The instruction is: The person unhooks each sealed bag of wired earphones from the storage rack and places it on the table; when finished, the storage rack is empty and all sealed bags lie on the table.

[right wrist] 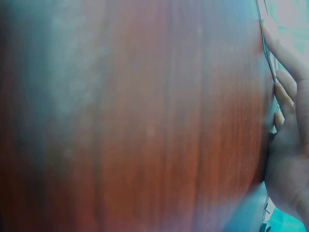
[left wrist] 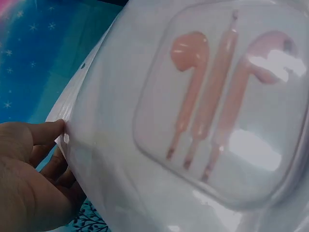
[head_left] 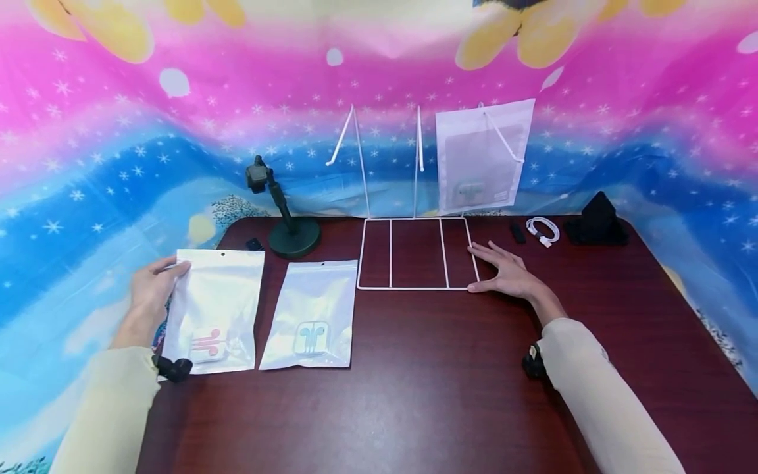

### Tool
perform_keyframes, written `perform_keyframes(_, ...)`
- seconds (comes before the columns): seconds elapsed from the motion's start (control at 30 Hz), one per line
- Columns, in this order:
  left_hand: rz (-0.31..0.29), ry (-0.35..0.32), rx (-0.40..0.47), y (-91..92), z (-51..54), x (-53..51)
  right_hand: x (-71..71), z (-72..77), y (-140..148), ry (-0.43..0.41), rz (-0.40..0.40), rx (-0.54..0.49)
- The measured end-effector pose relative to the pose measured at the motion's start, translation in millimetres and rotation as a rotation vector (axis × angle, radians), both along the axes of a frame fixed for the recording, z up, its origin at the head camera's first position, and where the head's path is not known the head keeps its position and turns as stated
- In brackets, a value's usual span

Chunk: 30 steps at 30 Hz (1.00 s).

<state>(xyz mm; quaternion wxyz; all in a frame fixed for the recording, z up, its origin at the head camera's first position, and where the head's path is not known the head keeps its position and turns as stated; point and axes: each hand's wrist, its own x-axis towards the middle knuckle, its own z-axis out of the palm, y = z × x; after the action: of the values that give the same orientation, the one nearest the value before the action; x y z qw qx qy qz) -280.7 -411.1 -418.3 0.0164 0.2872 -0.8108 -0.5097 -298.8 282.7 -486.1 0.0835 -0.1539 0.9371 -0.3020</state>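
My left hand pinches the upper left edge of a white zip bag, raised at the left of the table. Through its clear front shows a boxed pair of pink earphones. My right hand touches the right side of a white wire display rack, fingers spread and fairly straight. A second white bag with blue-green earphones lies between the first bag and the rack. On the rack's right hook hangs a third white bag; the left and middle hooks carry nothing.
A dark green stand with a jointed arm is at the back left, beside a small black item. Back right are a small black stick, a coiled white cable and a black holder. A patterned cloth hangs behind.
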Motion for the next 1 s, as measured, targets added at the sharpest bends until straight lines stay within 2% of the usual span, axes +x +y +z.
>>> perform_keyframes(0.2, -0.001, -0.018, 0.007, 4.1, -17.6, -10.1, 0.4, 0.6, -2.5, -0.006, 0.0, -0.007)
perform_keyframes(0.57, -0.079, -0.043, -0.033, 4.5, -32.8, -10.2, 0.8, 2.9, -4.9, 0.009, 0.006, -0.013)
perform_keyframes(0.7, -0.122, -0.032, -0.058, 8.7, -30.4, -11.5, 0.3, 2.3, -3.5, 0.012, 0.003, -0.012)
perform_keyframes(0.83, -0.209, -0.002, -0.184, 18.8, -25.8, -11.5, 0.1, 1.6, -2.0, 0.016, 0.003, -0.011)
perform_keyframes(0.93, -0.277, 0.059, -0.296, 34.9, -19.9, -12.9, 0.3, 1.1, -0.7, 0.011, 0.007, -0.011)
perform_keyframes(1.0, -0.324, 0.131, -0.357, 53.0, -12.6, -14.7, -0.1, 0.3, 0.7, 0.009, 0.008, -0.007)
